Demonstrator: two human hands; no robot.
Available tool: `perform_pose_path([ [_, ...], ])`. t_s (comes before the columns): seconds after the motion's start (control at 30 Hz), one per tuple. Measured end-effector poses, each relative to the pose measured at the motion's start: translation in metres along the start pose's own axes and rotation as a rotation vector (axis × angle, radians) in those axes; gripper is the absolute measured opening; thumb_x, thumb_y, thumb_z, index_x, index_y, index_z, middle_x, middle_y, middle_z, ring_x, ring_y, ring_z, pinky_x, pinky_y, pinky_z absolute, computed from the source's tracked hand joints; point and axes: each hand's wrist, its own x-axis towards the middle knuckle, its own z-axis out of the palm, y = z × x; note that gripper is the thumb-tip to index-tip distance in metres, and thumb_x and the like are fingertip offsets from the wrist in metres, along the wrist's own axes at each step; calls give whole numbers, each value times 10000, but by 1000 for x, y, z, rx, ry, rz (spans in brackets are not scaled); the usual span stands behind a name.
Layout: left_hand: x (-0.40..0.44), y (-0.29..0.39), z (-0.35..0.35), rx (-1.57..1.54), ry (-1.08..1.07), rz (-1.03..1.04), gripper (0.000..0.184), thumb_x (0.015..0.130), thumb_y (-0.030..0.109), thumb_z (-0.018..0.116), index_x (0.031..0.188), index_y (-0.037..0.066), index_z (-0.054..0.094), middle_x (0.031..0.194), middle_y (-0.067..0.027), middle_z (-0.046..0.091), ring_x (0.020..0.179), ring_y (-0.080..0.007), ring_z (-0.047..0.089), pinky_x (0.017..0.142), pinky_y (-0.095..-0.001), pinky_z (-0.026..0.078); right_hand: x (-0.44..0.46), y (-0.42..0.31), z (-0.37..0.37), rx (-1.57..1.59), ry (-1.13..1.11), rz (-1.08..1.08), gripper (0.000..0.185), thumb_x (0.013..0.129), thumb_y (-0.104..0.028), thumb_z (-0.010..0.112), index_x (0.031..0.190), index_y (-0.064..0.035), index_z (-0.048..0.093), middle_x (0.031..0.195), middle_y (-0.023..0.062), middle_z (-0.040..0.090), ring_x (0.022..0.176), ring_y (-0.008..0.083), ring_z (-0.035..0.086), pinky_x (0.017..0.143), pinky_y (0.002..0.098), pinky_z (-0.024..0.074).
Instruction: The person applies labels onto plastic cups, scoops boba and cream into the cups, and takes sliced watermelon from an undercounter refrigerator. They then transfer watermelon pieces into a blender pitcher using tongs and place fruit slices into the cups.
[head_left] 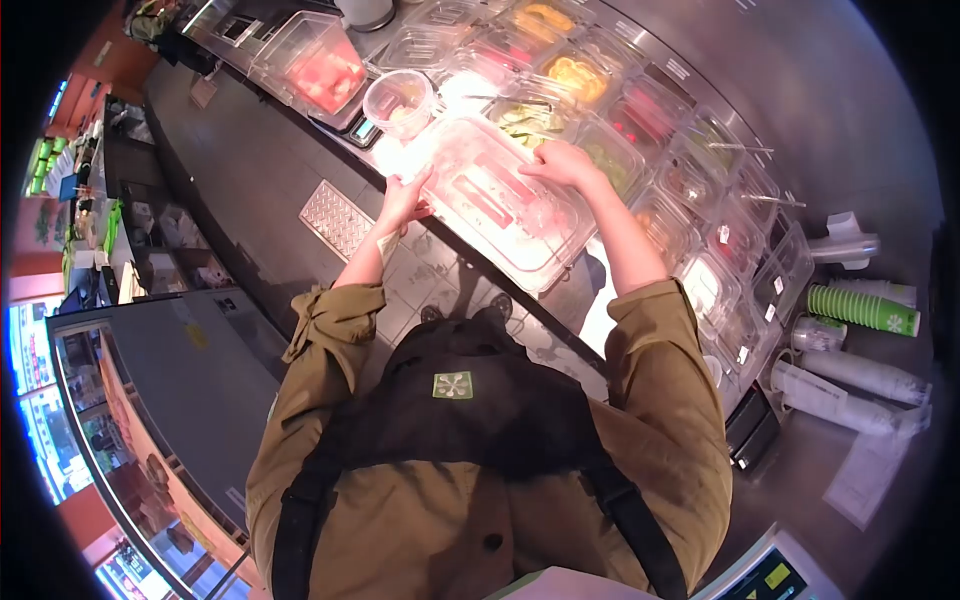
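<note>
A large clear lidded container (500,200) with pale pink contents hangs over the front edge of the counter, tilted. Around its left edge are the fingers of my left hand (403,203). My right hand (562,165) grips the upper right rim from above, its fingers bent over the lid. Just behind the container stands a round clear tub (399,104) with a little pale food in it. A small scale (363,131) shows beside the tub. What lies under the container is hidden.
Clear bins of cut food (575,78) fill the counter, some with tongs. A tub of red pieces (327,80) is at the back left. Green cups (862,309) and clear cup stacks (865,375) lie at the right. A perforated mat (339,218) is on the floor.
</note>
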Motion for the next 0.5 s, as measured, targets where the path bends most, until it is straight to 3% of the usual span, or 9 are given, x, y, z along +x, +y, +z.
perform_pose_path([
  [0.07,17,-7,1,-8,-51,-1,544,797,355,646,986,-113,443,745,-127,551,580,-157,558,484,-289,526,-11,-4,11,-81,287,-16,324,750,-336,667,794,-23,595,748,143,577,689,331,563,663,409,449],
  [0.1,22,-9,0,-68,-72,-139,440,806,285,647,930,-96,466,744,-133,554,569,-195,575,478,-305,539,-27,-14,6,24,430,-8,325,762,-338,658,815,-25,587,768,125,579,692,302,568,653,388,452],
  [0.17,31,-38,6,-201,-289,-156,412,813,263,639,942,-92,474,771,-151,554,638,-232,604,515,-309,554,-69,-36,2,230,720,10,330,786,-342,638,858,-27,571,807,87,583,698,242,577,633,346,458],
  [0.23,11,-44,15,-291,-411,-259,383,823,244,627,964,-80,481,808,-171,552,729,-264,622,561,-316,565,-130,-39,15,929,555,-4,294,825,-314,604,870,-25,570,770,35,579,676,139,574,595,262,445],
  [0.27,-11,-32,24,-314,-422,-352,368,829,236,619,981,-71,484,831,-183,549,785,-277,625,588,-320,569,-173,-35,25,1301,227,32,288,846,-295,574,887,-10,582,775,10,585,653,67,553,545,202,417],
  [0.33,-30,-23,33,-281,-475,-533,369,822,230,626,1014,-54,489,870,-203,543,829,-284,611,645,-311,568,-241,-32,84,1689,-226,-27,381,840,-304,549,976,51,569,813,120,622,612,121,571,487,205,431],
  [0.4,-26,-38,37,-381,-568,-545,314,830,198,616,1024,-27,513,908,-155,569,835,-243,612,650,-271,557,-283,-45,145,1800,-305,357,308,888,-229,510,1001,54,553,911,168,629,722,191,630,568,242,509],
  [0.47,-30,-31,37,-334,-613,-492,268,834,173,609,1019,-6,531,910,-114,582,821,-208,612,640,-240,547,-298,-42,235,1988,310,779,251,896,-178,500,1031,30,540,961,158,620,811,208,629,666,279,541],
  [0.5,-21,-36,34,-249,-617,-466,197,834,135,608,986,23,555,888,-57,595,781,-158,605,618,-214,534,-299,-35,267,2178,594,819,237,886,-168,515,1038,12,536,986,147,612,872,210,611,727,300,533],
])
